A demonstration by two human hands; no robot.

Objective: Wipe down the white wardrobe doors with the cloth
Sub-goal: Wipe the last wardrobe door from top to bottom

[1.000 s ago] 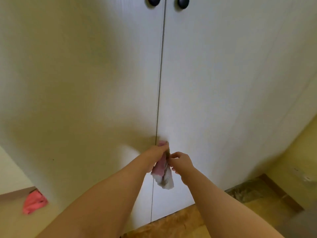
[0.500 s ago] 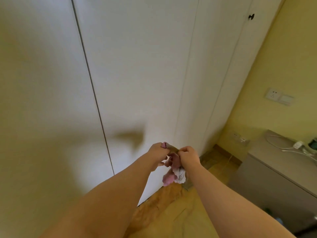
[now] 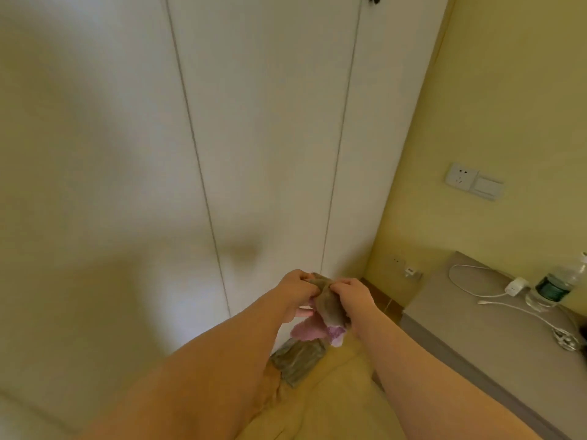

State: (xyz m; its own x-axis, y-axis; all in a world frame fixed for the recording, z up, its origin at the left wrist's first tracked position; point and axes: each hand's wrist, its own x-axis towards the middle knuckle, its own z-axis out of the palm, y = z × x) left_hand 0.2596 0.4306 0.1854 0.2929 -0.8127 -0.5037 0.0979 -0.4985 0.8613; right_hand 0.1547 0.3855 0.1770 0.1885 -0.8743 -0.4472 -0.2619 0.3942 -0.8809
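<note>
At six o'clock, off the white wardrobe doors [image 3: 270, 138], clamped the cloth [image 3: 330, 308] in left hand [image 3: 295, 290] and right hand [image 3: 355, 295] grips, likely refolding it.

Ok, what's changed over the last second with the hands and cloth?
The view swung right along the wardrobe doors; a grey cabinet came into sight. The cloth left the door seam and is bunched between left hand and right hand. Both hands kept hold of it.
</note>
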